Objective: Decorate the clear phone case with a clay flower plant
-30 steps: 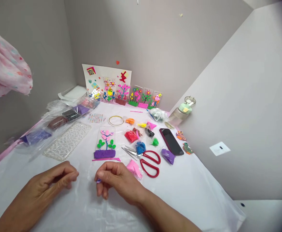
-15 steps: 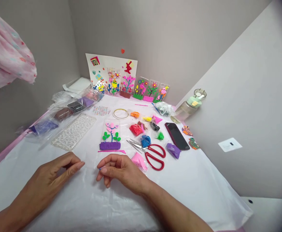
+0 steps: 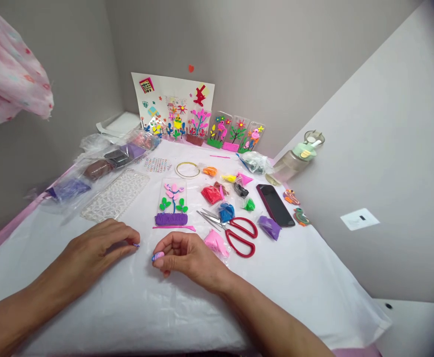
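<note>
Between thumb and fingertips, my right hand (image 3: 190, 258) pinches a small lump of pink and blue clay (image 3: 158, 256). My left hand (image 3: 96, 248) is closed to a pinch just left of it, with a tiny bluish bit of clay (image 3: 137, 245) showing at the fingertips. Beyond both hands lies a clear case (image 3: 183, 188) bearing a clay plant with pink petals, green leaves and a purple base (image 3: 171, 219). A thin pink modelling tool (image 3: 174, 228) rests along its near edge. Pink clay in plastic wrap (image 3: 217, 243) sits beside my right wrist.
Red-handled scissors (image 3: 241, 235), wrapped clay lumps such as the blue one (image 3: 226, 212), and a phone (image 3: 275, 206) lie to the right. On the left are a textured clear sheet (image 3: 116, 196) and bagged clay (image 3: 98, 169). Decorated cases (image 3: 235, 134) and a bottle (image 3: 293, 161) stand behind.
The pink and blue clay now shows in my right fingers. A small clay bit has appeared at my left fingertips, and the left hand has shifted slightly right. The camera view has tilted a little.
</note>
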Motion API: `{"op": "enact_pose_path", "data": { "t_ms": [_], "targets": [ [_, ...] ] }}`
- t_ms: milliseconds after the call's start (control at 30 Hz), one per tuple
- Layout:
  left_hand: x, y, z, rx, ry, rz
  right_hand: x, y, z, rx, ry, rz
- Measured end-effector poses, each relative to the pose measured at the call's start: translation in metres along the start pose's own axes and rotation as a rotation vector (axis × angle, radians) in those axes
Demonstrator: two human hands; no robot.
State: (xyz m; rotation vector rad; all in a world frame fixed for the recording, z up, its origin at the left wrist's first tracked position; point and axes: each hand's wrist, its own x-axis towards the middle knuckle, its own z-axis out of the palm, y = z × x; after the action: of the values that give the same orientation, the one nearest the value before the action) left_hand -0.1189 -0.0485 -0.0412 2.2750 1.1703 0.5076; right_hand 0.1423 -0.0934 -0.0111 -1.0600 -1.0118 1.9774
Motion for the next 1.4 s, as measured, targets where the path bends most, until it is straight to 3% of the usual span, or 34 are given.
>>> {"op": "enact_pose_path", "data": {
  "t_ms": [333, 467, 533, 733, 1000, 1133, 1233, 1333, 1400],
  "targets": [
    [0.01, -0.008, -0.001, 0.016, 0.148, 0.061, -0.001, 0.0, 0.001, 0.031, -0.018, 0.0],
    [-0.002, 0.01, -0.003, -0.017, 0.237, 0.041, -0.002, -0.003, 0.001, 0.0, 0.026, -0.017],
    [-0.009, 0.024, -0.001, -0.058, 0.225, 0.046, -0.002, -0.004, 0.002, -0.006, 0.043, -0.027],
    [-0.016, 0.062, 0.016, -0.07, 0.31, 0.182, -0.002, -0.002, 0.004, -0.021, 0.031, -0.011],
    [-0.012, 0.071, 0.027, 0.009, 0.38, 0.227, -0.002, 0.004, 0.006, -0.058, 0.013, 0.026],
    [-0.013, 0.06, 0.018, -0.015, 0.381, 0.095, -0.008, 0.001, 0.01, -0.072, -0.082, 0.038],
    [-0.021, 0.042, 0.005, -0.032, 0.314, -0.178, -0.011, -0.001, 0.011, -0.024, -0.176, 0.06],
    [-0.034, 0.029, -0.001, -0.134, 0.26, -0.387, -0.009, 0.0, 0.008, 0.017, -0.16, 0.03],
    [-0.042, 0.028, 0.001, -0.219, 0.276, -0.412, -0.007, 0.0, 0.004, 0.021, -0.127, 0.009]
  ]
}}
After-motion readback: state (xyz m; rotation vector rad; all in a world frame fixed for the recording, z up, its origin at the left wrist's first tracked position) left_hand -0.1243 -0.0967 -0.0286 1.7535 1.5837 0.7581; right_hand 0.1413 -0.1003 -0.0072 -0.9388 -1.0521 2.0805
